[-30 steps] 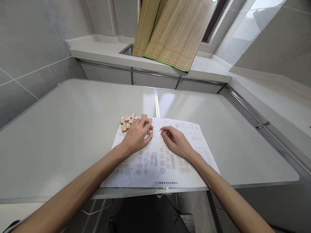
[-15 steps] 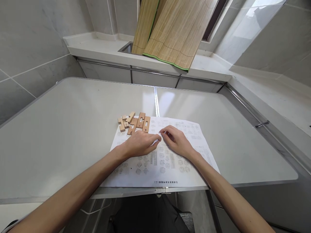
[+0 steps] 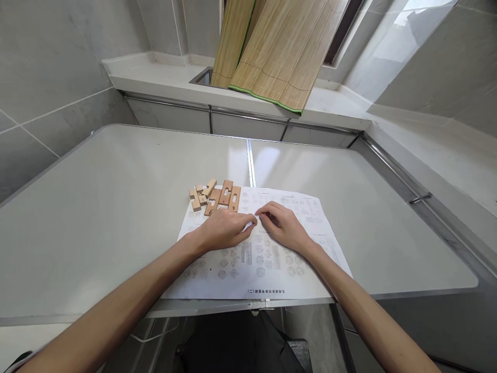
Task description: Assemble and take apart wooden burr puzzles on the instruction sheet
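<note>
My left hand point(image 3: 225, 229) rests on the printed paper sheet point(image 3: 217, 287) with loosely curled fingers, thumb and forefinger a little apart and nothing visible between them. Facing it, my right hand point(image 3: 285, 226) also lies on the sheet, fingers bent and thumb apart from them, holding nothing that shows. The fingertips of the two hands almost meet. Just beyond my left hand lie flat brown wooden puzzle pieces: one marked 1 point(image 3: 225, 192), one marked 2 point(image 3: 234, 198) and one marked 3 point(image 3: 213, 201), which my hand partly covers. Several paler notched wooden pieces point(image 3: 194, 199) are left of them.
The sheet with its line drawings lies on a pale folding table point(image 3: 116, 217) with a metal seam point(image 3: 250, 163). Behind stands a white counter point(image 3: 163, 80) with a sink point(image 3: 202, 76) and a bamboo mat point(image 3: 279, 57) hanging over it. Tiled walls point(image 3: 58, 67) flank the table.
</note>
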{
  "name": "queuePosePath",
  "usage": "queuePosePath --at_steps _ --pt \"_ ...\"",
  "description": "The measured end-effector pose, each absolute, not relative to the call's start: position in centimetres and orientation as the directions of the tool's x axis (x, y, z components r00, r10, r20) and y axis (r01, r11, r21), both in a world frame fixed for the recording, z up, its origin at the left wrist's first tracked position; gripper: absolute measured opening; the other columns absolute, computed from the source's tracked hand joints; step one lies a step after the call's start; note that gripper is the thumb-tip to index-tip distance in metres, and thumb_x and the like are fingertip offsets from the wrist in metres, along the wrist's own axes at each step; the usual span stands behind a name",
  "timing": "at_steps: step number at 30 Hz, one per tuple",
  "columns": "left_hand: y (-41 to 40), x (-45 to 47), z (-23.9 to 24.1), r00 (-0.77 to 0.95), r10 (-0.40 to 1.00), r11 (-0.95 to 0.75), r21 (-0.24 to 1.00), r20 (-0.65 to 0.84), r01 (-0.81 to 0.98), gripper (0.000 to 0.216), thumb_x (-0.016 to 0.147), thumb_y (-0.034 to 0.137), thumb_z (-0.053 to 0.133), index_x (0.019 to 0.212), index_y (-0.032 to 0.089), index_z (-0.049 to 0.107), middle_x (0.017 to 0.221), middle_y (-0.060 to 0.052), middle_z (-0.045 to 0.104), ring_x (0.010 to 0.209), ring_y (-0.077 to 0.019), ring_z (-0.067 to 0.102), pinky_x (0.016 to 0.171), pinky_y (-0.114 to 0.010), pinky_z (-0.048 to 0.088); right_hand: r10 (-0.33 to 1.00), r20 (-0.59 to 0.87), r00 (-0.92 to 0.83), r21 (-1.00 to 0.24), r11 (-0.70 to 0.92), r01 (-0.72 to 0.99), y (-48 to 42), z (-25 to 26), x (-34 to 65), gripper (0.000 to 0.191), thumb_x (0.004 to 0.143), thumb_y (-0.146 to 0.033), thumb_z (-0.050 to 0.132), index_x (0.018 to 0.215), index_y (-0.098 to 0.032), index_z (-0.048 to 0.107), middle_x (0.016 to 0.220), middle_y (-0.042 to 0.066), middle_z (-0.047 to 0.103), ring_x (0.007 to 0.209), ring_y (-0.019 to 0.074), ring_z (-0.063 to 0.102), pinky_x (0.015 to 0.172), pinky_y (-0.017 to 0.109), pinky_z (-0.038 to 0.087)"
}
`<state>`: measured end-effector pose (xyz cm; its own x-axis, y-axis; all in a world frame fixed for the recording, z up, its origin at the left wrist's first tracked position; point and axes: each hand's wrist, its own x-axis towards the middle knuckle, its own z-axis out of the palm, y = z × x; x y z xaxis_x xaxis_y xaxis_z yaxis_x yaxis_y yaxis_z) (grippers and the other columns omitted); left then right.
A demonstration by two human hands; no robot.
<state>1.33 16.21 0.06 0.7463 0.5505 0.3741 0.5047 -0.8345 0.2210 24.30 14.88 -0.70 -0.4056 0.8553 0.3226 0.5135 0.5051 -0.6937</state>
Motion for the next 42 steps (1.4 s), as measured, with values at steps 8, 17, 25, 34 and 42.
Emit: queuePosePath --at_steps 8,17,25,34,42 --pt "16.3 1.1 0.0 0.731 0.526 -0.848 0.204 0.435 0.489 0.017 0.098 0.019 0.051 0.098 0.020 0.068 0.057 0.007 0.062 0.044 -0.0104 0.049 0.048 -0.026 0.029 0.858 0.324 -0.399 -0.689 0.503 0.523 15.1 -0.9 24.4 0.021 0.103 -0.013 0.052 0.104 -0.025 0.069 0.098 0.003 0.069 0.081 0.0179 0.062 0.069 0.033 0.046" --pt "18.3 -0.6 1.1 0.527 0.582 -0.756 0.174 0.619 0.631 0.015 0.098 0.021 0.056 0.095 0.020 0.071 0.062 0.003 0.062 0.059 -0.0146 0.058 0.063 -0.029 0.046 0.866 0.324 -0.381 -0.707 0.489 0.511 15.2 -0.8 24.4 0.022 0.102 -0.013 0.051 0.105 -0.024 0.070 0.096 0.003 0.069 0.079 0.0169 0.061 0.070 0.032 0.046" --pt "21.0 -4.1 1.9 0.265 0.802 -0.458 0.267 0.534 0.848 0.025 0.096 0.034 0.061 0.118 0.024 0.067 0.128 -0.009 0.069 0.125 -0.0332 0.054 0.110 -0.053 0.041 0.855 0.345 -0.387 -0.702 0.509 0.498 15.6 -0.9 24.6 0.024 0.102 -0.012 0.049 0.104 -0.024 0.070 0.097 0.004 0.071 0.081 0.0179 0.062 0.072 0.034 0.048" --pt "21.6 -4.9 1.7 0.382 0.850 -0.497 0.314 0.363 0.809 0.043 0.102 0.049 0.051 0.136 0.023 0.062 0.148 -0.008 0.062 0.141 -0.0302 0.050 0.121 -0.049 0.034 0.860 0.342 -0.380 -0.723 0.499 0.478 16.0 -1.0 24.8 0.024 0.100 -0.010 0.051 0.102 -0.023 0.071 0.094 0.004 0.071 0.080 0.0179 0.062 0.073 0.034 0.049" --pt "21.7 -5.2 1.5 0.266 0.917 -0.372 0.398 0.298 0.838 0.045 0.099 0.046 0.052 0.132 0.018 0.062 0.132 -0.013 0.069 0.125 -0.0315 0.059 0.105 -0.046 0.050 0.860 0.344 -0.377 -0.725 0.498 0.475 16.1 -1.1 25.1 0.025 0.099 -0.009 0.051 0.101 -0.023 0.071 0.093 0.003 0.070 0.080 0.0175 0.061 0.073 0.033 0.048"
